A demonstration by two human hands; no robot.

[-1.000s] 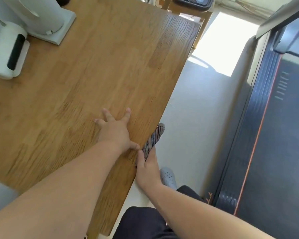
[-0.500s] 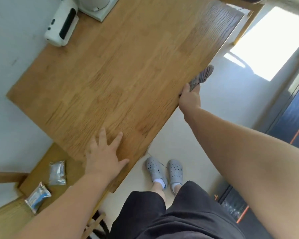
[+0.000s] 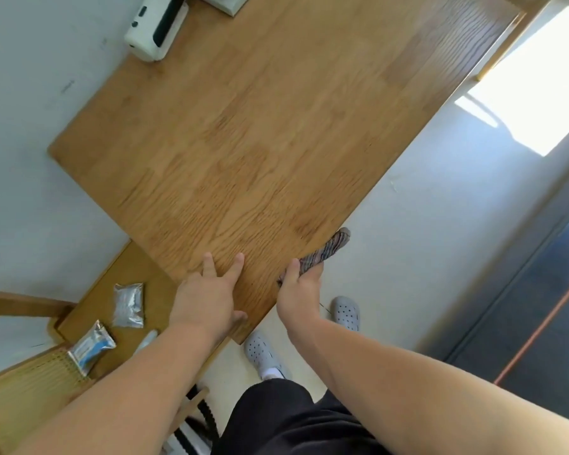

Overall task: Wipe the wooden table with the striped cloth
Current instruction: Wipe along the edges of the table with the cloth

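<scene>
Along the table's [image 3: 243, 142] lower-right edge, your right hand [image 3: 299, 293] pinched the cloth [image 3: 326, 252] closed against the rim; your left hand [image 3: 207, 300] lay flat and open on top. How much remained unwiped, you couldn't tell.

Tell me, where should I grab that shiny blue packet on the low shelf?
Pinch the blue packet by its crimped upper end, coming from above. It lies flat on the low wooden shelf, so a thin sealed edge is probably easiest to lift.
</scene>
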